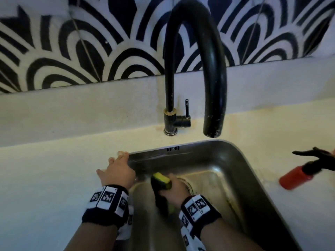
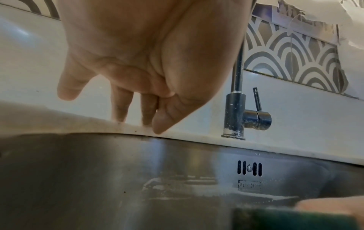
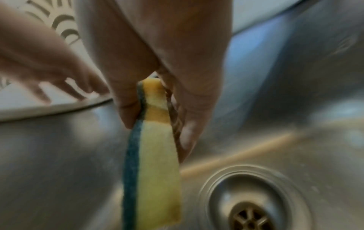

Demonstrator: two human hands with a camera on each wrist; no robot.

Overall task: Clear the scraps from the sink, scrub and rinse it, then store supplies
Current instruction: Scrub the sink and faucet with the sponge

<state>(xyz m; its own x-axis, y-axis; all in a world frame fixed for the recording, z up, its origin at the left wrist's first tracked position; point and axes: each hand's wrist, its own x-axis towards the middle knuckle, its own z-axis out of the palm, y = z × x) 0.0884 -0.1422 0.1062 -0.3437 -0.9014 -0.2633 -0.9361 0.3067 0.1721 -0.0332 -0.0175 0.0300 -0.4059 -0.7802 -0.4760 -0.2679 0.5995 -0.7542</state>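
A steel sink is set into a pale counter under a black arched tap. My right hand is down inside the sink and grips a yellow sponge with a dark green scouring side, held on edge against the left wall. In the right wrist view the sponge hangs from my thumb and fingers, close to the drain. My left hand rests flat with spread fingers on the counter at the sink's back left corner; its fingertips touch the rim.
A red spray bottle with a black trigger lies on the counter right of the sink. The tap lever stands upright behind the basin. A patterned black and white tiled wall runs along the back. An overflow slot sits in the sink's rear wall.
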